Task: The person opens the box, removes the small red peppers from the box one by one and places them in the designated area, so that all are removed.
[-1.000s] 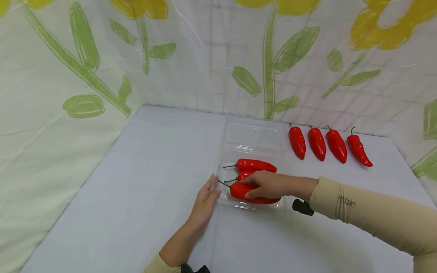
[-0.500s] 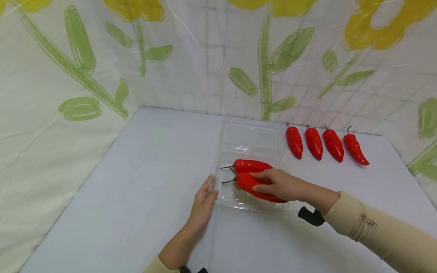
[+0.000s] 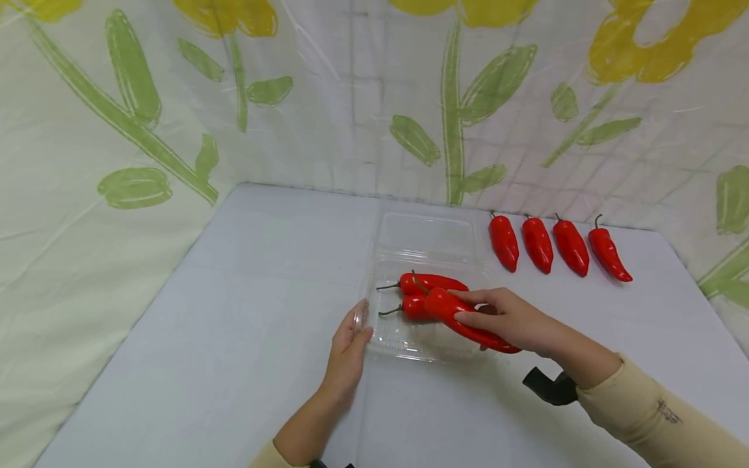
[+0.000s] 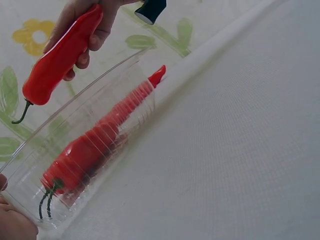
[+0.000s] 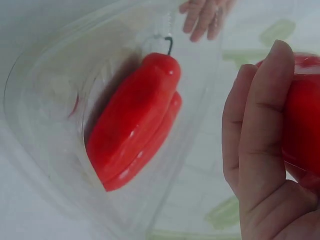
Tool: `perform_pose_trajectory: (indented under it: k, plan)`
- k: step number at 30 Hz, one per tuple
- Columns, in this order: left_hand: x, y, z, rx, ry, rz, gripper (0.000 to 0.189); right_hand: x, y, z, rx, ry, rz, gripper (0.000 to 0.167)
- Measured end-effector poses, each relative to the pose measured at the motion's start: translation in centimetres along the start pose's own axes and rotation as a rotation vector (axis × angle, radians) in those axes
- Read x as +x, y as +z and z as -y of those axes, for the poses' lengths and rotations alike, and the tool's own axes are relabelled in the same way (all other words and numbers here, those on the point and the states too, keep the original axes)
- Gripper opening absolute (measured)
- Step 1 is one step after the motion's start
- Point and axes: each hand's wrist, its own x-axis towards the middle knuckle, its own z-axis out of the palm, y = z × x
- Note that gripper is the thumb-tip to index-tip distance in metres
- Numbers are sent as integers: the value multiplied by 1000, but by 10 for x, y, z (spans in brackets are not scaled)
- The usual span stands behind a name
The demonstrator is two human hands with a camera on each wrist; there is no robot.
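My right hand [image 3: 517, 322] holds a red chili pepper [image 3: 446, 308] by its body, thumb on the near side and stem pointing up and left. In the left wrist view this pepper [image 4: 62, 57] is raised above the rim of a clear plastic clamshell container [image 3: 404, 341]. Two more red chili peppers lie side by side inside it: the far pepper [image 3: 433, 282] and the near pepper [image 3: 414, 308], whose right end is hidden behind the held one. My left hand [image 3: 346, 357] grips the container's left wall, thumb in front.
The container's hinged lid [image 3: 427, 235] lies open toward the back. Right of it, several red peppers [image 3: 538, 246] stand in a row near the table's back edge. Behind the white table [image 3: 263, 292] hangs a flower-printed curtain [image 3: 328, 97]. A black wrist device [image 3: 552, 388] is under the right forearm.
The right hand has lifted the nearest pepper from the container and moved it right, tilting its stem upward. The left hand stays on the container's left side.
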Motion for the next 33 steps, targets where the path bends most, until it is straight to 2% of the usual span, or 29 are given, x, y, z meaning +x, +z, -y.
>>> perform_pose_trajectory:
  k: [7,15,23,28,33]
  plan:
    - [-1,1,0,3,-2,-14,51,-7,-10,-14,80,5,-106,58]
    - [-3,4,0,6,-6,-47,50,-16,-19,-31,115,101,-269,61]
    - [-3,3,0,6,-10,-65,49,-23,-19,-49,134,207,-470,67]
    - [-3,2,0,11,-9,-66,49,-25,-19,-59,168,234,-511,68]
    - [-3,2,0,13,-12,-55,49,-27,-18,-70,207,295,-530,70]
